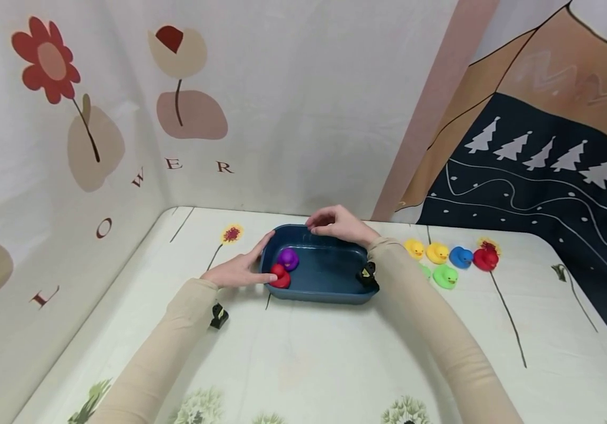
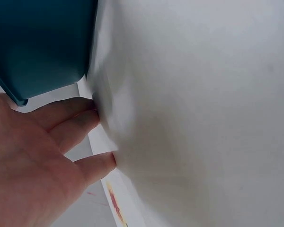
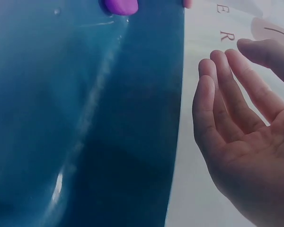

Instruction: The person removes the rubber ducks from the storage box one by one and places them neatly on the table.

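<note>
A dark blue plastic basin [image 1: 329, 297] stands on the table, holding a purple rubber duck [image 1: 288, 259] and a red rubber duck [image 1: 280, 277] at its left end. My left hand [image 1: 236, 270] rests against that end, index finger along the rim and thumb at the front-left edge by the red duck. In the left wrist view its other fingers [image 2: 80, 127] reach straight beside the basin wall [image 2: 42, 47]. Over the back rim is my right hand [image 1: 342, 225], fingers loosely bent and nothing in them; the right wrist view shows the palm [image 3: 260, 151] beside the wall.
Right of the basin, partly behind my right sleeve, sit several rubber ducks: yellow ones [image 1: 437, 253], a blue one [image 1: 461, 258], another red one [image 1: 486, 258] and green ones [image 1: 445, 277]. A printed cloth wall [image 1: 292, 118] rises behind the table.
</note>
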`<state>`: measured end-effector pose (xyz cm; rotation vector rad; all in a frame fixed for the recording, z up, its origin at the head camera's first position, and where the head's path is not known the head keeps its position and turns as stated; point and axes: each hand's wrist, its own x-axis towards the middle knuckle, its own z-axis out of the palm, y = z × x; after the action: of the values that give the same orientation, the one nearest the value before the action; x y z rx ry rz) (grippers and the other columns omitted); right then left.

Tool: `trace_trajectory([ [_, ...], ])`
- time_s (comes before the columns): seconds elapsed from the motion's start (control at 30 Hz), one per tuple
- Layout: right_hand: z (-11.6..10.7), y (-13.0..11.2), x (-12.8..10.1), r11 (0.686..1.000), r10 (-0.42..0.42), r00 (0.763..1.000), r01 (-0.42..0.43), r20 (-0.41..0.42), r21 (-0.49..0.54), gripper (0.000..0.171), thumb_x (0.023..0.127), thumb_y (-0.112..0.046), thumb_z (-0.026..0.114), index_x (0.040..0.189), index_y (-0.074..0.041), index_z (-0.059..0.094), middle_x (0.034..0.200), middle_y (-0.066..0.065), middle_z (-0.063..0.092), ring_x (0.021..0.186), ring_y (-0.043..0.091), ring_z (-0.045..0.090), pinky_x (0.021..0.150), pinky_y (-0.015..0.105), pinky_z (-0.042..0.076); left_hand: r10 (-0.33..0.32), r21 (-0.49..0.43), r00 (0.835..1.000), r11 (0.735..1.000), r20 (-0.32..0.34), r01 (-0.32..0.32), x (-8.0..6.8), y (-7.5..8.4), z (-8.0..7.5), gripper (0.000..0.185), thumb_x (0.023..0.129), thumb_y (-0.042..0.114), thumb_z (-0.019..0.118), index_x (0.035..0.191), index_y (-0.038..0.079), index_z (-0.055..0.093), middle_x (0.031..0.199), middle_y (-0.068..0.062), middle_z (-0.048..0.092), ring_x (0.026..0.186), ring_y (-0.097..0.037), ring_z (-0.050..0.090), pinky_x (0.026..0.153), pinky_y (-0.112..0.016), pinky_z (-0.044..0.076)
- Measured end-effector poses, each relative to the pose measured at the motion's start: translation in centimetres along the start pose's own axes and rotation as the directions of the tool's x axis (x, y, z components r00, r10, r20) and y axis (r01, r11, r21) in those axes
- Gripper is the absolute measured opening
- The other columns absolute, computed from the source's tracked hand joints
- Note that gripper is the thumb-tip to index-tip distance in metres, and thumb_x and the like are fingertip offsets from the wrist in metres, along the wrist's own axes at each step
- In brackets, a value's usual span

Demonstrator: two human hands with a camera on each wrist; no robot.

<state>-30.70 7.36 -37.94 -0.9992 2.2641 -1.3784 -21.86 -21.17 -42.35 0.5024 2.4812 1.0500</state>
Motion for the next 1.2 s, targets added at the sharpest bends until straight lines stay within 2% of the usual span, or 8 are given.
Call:
trace_trajectory([
  [0.13, 0.7, 0.3, 0.5, 1.0, -0.011, 0.999, 0.01, 0.037, 0.019, 0.027, 0.092, -0.003, 0.063, 0.116, 0.01, 0.063, 0.11, 0.023, 0.066, 0.096, 0.023, 0.064, 0.086, 0.031, 0.051, 0.004, -0.005, 1.0, 1.0, 0.001, -0.004, 0.1, -0.2, 0.1, 0.101, 0.086, 0.053, 0.066, 0.154, 0.038, -0.007, 0.157, -0.02, 0.015, 0.139, -0.045, 0.023, 0.104, -0.065, 0.026],
  [0.3, 1.7, 0.6, 0.9, 0.997, -0.015, 0.99, 0.005, 0.143, 0.072, 0.029, 0.093, -0.001, 0.061, 0.119, 0.013, 0.059, 0.116, 0.028, 0.061, 0.1, 0.026, 0.062, 0.09, 0.033, 0.05, 0.008, -0.009, 1.0, 1.0, 0.006, -0.008, 0.1, -0.2, 0.2, 0.101, 0.087, 0.052, 0.066, 0.154, 0.037, -0.007, 0.157, -0.02, 0.015, 0.138, -0.045, 0.025, 0.104, -0.064, 0.027],
  [0.43, 2.5, 0.7, 1.2, 0.998, 0.016, 0.979, -0.027, 0.202, 0.053, 0.031, 0.092, -0.002, 0.062, 0.12, 0.011, 0.059, 0.117, 0.025, 0.061, 0.1, 0.024, 0.061, 0.088, 0.031, 0.05, 0.003, -0.005, 1.0, 1.0, 0.006, -0.003, 0.1, -0.1, 0.3, 0.1, 0.087, 0.053, 0.066, 0.154, 0.037, -0.007, 0.157, -0.02, 0.017, 0.137, -0.045, 0.028, 0.103, -0.063, 0.028],
  [0.7, 3.7, 1.0, 1.7, 0.999, 0.029, 0.968, -0.038, 0.248, 0.032, 0.033, 0.091, -0.004, 0.064, 0.12, 0.01, 0.06, 0.113, 0.016, 0.064, 0.099, 0.024, 0.059, 0.085, 0.03, 0.051, -0.014, -0.003, 1.0, 1.0, 0.001, 0.014, 0.3, -0.2, 0.4, 0.1, 0.087, 0.053, 0.066, 0.153, 0.04, -0.008, 0.155, -0.022, 0.022, 0.135, -0.044, 0.032, 0.102, -0.062, 0.03],
  [0.93, 4.7, 1.5, 1.9, 0.993, 0.116, 0.945, -0.122, 0.307, 0.002, 0.037, 0.09, -0.006, 0.065, 0.125, 0.003, 0.06, 0.113, 0.011, 0.063, 0.095, 0.02, 0.061, 0.08, 0.028, 0.052, -0.014, 0.007, 1.0, 1.0, 0.001, 0.014, 0.0, 0.0, 0.2, 0.1, 0.087, 0.054, 0.065, 0.153, 0.039, -0.008, 0.155, -0.022, 0.021, 0.133, -0.046, 0.034, 0.101, -0.062, 0.031],
  [1.2, 5.0, 1.6, 2.0, 0.995, 0.097, 0.942, -0.102, 0.322, -0.001, 0.034, 0.089, -0.008, 0.067, 0.122, 0.001, 0.061, 0.109, 0.009, 0.062, 0.096, 0.025, 0.06, 0.081, 0.028, 0.051, -0.021, 0.016, 1.0, 1.0, -0.004, 0.021, 0.1, 0.1, 0.0, 0.099, 0.087, 0.054, 0.065, 0.153, 0.041, -0.009, 0.156, -0.02, 0.019, 0.132, -0.046, 0.035, 0.101, -0.062, 0.032],
])
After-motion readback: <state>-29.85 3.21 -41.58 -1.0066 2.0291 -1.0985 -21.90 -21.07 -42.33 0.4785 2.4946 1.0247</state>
